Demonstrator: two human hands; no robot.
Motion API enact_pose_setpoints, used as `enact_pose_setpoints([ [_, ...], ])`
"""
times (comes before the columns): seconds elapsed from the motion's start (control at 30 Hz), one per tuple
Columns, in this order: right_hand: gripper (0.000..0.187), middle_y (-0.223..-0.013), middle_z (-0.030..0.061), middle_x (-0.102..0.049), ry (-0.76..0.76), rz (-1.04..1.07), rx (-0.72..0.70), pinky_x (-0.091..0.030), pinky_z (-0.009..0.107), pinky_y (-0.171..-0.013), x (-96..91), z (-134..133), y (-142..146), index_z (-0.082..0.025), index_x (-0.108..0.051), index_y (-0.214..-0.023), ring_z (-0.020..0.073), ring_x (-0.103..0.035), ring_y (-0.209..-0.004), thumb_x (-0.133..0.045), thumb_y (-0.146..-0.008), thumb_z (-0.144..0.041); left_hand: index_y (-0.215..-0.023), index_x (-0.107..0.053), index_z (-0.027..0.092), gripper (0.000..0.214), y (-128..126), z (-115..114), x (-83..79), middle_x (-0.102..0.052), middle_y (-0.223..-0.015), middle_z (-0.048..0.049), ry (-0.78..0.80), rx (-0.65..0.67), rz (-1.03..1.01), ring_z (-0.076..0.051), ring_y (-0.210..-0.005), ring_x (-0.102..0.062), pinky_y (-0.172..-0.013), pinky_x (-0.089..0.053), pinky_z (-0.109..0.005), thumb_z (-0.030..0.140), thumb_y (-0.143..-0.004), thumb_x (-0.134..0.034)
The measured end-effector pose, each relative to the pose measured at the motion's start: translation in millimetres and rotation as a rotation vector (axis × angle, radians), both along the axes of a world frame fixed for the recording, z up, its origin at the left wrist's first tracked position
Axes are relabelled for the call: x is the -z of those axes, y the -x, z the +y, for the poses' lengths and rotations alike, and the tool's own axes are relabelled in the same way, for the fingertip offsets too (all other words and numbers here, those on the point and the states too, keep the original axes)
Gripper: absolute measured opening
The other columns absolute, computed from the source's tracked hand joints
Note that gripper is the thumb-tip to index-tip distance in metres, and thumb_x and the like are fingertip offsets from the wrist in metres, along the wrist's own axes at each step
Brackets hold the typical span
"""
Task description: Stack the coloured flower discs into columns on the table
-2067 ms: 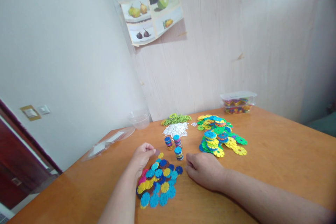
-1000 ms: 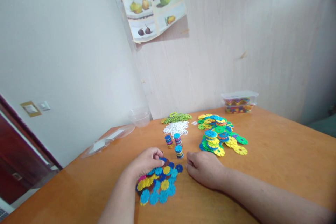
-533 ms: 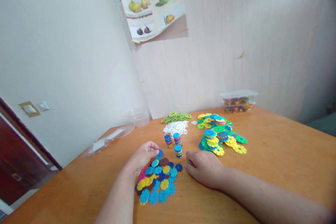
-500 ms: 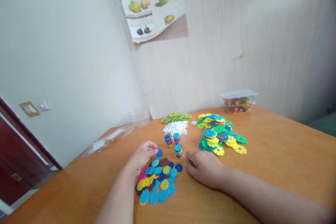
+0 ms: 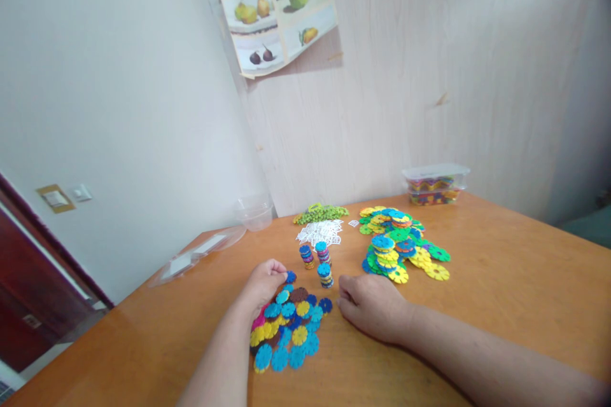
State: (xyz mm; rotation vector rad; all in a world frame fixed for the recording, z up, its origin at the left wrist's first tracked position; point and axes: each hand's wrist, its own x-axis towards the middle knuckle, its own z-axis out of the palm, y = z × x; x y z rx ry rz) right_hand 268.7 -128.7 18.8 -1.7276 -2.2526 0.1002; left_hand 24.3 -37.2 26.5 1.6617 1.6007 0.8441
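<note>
Between the thumb and fingers of my left hand [image 5: 265, 281] is the edge of a dark blue notched disc [image 5: 291, 277], at the far end of a loose pile. That pile of flat notched discs [image 5: 287, 310], in light blue, yellow, brown and pink, spreads beside my left forearm. My right hand [image 5: 370, 305] rests on the table with its fingers curled in; whether it holds anything is hidden. Just beyond the hands stand three short stacks of discs, a front stack [image 5: 325, 275], a left stack [image 5: 306, 257] and a back stack [image 5: 323, 252].
Larger flower-shaped discs [image 5: 398, 245] lie heaped at right. Behind the stacks are white square pieces [image 5: 319, 232] and green pieces [image 5: 322, 212]. A clear tub [image 5: 254, 211] and clear lid [image 5: 205, 251] sit back left, a filled clear box [image 5: 435, 184] back right, on the wooden table [image 5: 506, 292].
My left hand has shifted slightly, its fingers drawn closer together at the dark blue disc. The right hand and the stacks stay where they were.
</note>
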Motion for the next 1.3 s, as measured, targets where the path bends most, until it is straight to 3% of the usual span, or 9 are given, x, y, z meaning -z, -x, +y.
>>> enact_pose_setpoints([
  [0.33, 0.021, -0.078, 0.0044, -0.070, -0.012, -0.008, -0.008, -0.020, 0.027, -0.053, 1.2, 0.6, -0.3, -0.021, -0.060, -0.080, 0.0162, -0.062, -0.067, -0.045, -0.089, -0.032, -0.074, -0.058, 0.018, 0.008, -3.1, -5.6, -2.8, -0.057, -0.063, 0.0015, -0.046, 0.014, 0.036, -0.012, -0.057, -0.051, -0.055, -0.039, -0.022, 0.023, -0.068, -0.059],
  [0.57, 0.021, -0.078, 0.0042, -0.070, -0.012, -0.011, -0.010, -0.021, 0.027, -0.053, 1.7, 0.7, 0.5, -0.021, -0.060, -0.081, 0.0163, -0.063, -0.067, -0.044, -0.090, -0.032, -0.085, -0.065, 0.017, 0.023, -2.6, -17.0, -14.2, -0.057, -0.066, 0.0022, 0.055, 0.228, 0.107, -0.011, -0.057, -0.049, -0.053, -0.036, -0.021, 0.030, -0.066, -0.065],
  [0.7, 0.021, -0.077, 0.0041, -0.070, -0.010, -0.011, -0.004, -0.020, 0.027, -0.053, 1.3, 0.2, 0.9, -0.020, -0.060, -0.082, 0.0167, -0.064, -0.068, -0.045, -0.090, -0.033, -0.088, -0.067, 0.018, 0.030, 2.2, -15.7, -7.5, -0.056, -0.066, 0.0032, 0.080, 0.315, 0.155, -0.011, -0.058, -0.049, -0.052, -0.034, -0.021, 0.033, -0.062, -0.069],
  [0.9, 0.021, -0.077, 0.0041, -0.070, -0.028, -0.001, -0.009, -0.019, 0.027, -0.053, 3.5, 1.5, 0.5, -0.021, -0.059, -0.081, 0.0160, -0.063, -0.066, -0.044, -0.089, -0.033, -0.083, -0.064, 0.018, 0.023, 5.9, -11.6, 0.1, -0.058, -0.071, 0.0020, 0.057, 0.365, 0.157, -0.012, -0.063, -0.051, -0.054, -0.035, -0.021, 0.031, -0.064, -0.068],
  [1.07, 0.021, -0.077, 0.0042, -0.070, -0.021, -0.005, -0.015, -0.019, 0.027, -0.053, 3.7, 2.0, 0.3, -0.020, -0.059, -0.081, 0.0158, -0.063, -0.066, -0.044, -0.089, -0.032, -0.080, -0.061, 0.017, 0.019, 0.9, -16.4, -12.2, -0.057, -0.068, 0.0024, 0.072, 0.305, 0.072, -0.011, -0.060, -0.049, -0.055, -0.035, -0.021, 0.032, -0.069, -0.063],
  [1.3, 0.021, -0.078, 0.0050, -0.070, 0.000, -0.017, -0.009, -0.021, 0.027, -0.053, 0.9, 0.6, 0.5, -0.020, -0.060, -0.082, 0.0161, -0.062, -0.067, -0.044, -0.089, -0.032, -0.080, -0.060, 0.016, 0.021, 5.8, -3.0, -12.2, -0.065, -0.077, -0.0022, -0.058, 0.020, -0.068, -0.016, -0.075, -0.057, -0.073, -0.043, -0.027, 0.031, -0.066, -0.064],
])
